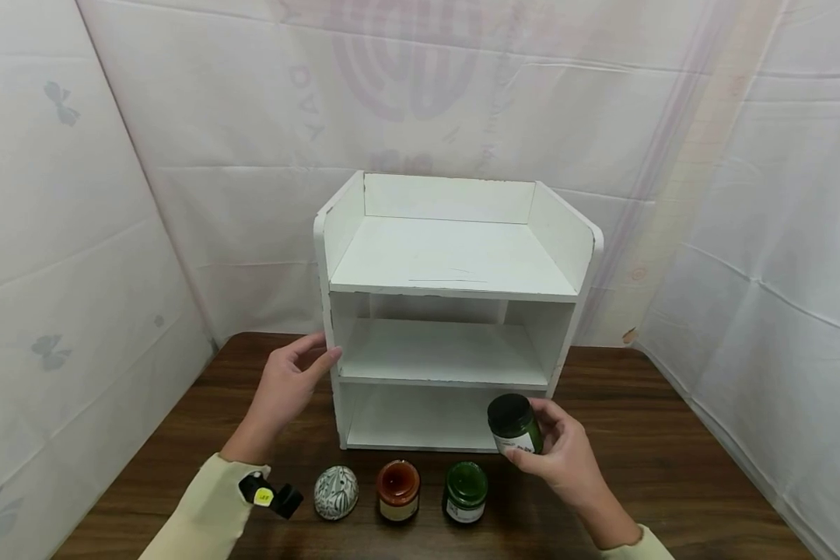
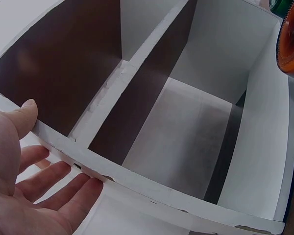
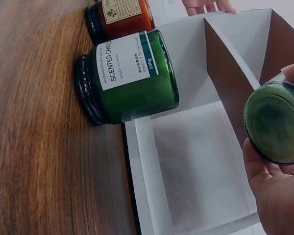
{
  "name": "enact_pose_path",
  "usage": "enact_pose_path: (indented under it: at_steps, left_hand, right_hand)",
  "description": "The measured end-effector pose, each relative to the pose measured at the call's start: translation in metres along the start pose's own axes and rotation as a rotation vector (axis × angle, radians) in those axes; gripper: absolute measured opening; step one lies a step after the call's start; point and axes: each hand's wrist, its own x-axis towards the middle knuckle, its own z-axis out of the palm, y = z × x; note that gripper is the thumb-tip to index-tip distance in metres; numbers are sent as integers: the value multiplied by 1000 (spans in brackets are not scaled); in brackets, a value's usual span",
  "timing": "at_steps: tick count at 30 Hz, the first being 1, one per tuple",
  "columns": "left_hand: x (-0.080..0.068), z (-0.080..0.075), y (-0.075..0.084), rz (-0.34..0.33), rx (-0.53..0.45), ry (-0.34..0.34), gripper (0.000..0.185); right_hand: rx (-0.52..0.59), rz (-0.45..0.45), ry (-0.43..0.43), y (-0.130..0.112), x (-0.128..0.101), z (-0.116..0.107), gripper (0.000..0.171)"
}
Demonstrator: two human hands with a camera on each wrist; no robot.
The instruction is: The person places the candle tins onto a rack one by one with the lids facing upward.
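- Jar (image 1: 514,424) with black lid: held off the desk (image 1: 672,467) in right hand (image 1: 567,459), fingers curled round it, before the shelf unit (image 1: 451,311).
- Left hand (image 1: 287,385): fingers straight, bracing the unit's side.
- Risk: jar could clip the shelf edge and slip.

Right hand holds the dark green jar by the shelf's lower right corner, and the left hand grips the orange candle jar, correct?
Not quite. The left hand holds nothing; its open fingers rest against the white shelf unit, as the head view shows. The orange candle jar stands on the table. The right hand does hold the dark green jar.
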Motion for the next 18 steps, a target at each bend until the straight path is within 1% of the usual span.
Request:
enact_pose_path:
  at_steps: [9, 18]
  left_hand:
    - [-1, 1, 1, 4, 10, 4, 55]
    - [-2, 1, 2, -2, 11, 9, 55]
  right_hand:
    - [19, 27, 5, -1, -1, 1, 57]
    - [-44, 67, 17, -6, 0, -1, 54]
